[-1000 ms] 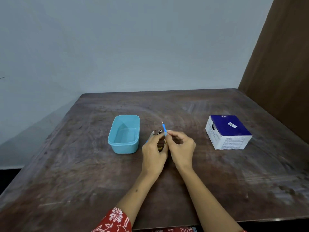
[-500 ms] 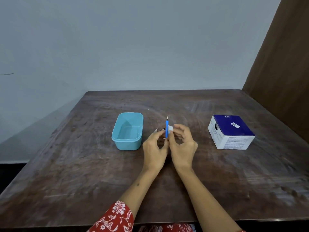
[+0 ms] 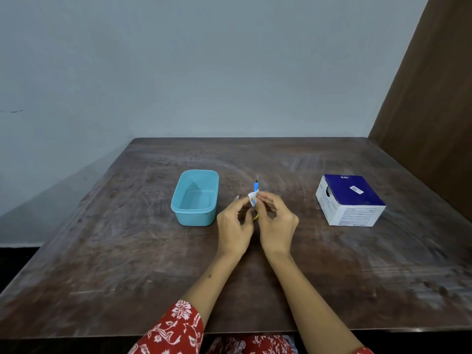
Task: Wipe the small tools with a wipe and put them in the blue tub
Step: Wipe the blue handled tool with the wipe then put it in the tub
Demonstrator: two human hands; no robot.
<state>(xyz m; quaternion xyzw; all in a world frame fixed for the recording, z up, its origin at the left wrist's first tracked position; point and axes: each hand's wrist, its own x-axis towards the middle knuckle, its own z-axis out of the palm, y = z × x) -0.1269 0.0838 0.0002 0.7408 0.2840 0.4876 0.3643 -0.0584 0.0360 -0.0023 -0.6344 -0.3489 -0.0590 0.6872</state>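
Note:
A thin blue-handled tool with a fine metal tip stands upright between my hands above the middle of the table. My left hand pinches its lower shaft. My right hand presses a small white wipe around the handle. A yellow bit shows low between the hands. Other small metal tools peek out behind my left fingers, mostly hidden. The light blue tub stands just left of my hands, with nothing visible inside it.
A blue and white cardboard box sits on the right side of the dark wooden table. A brown panel rises along the table's right edge, and a grey wall stands behind it.
The blue tool went from tilted to upright. The white wipe came into view and now wraps the handle. My hands stayed in the same spot beside the tub.

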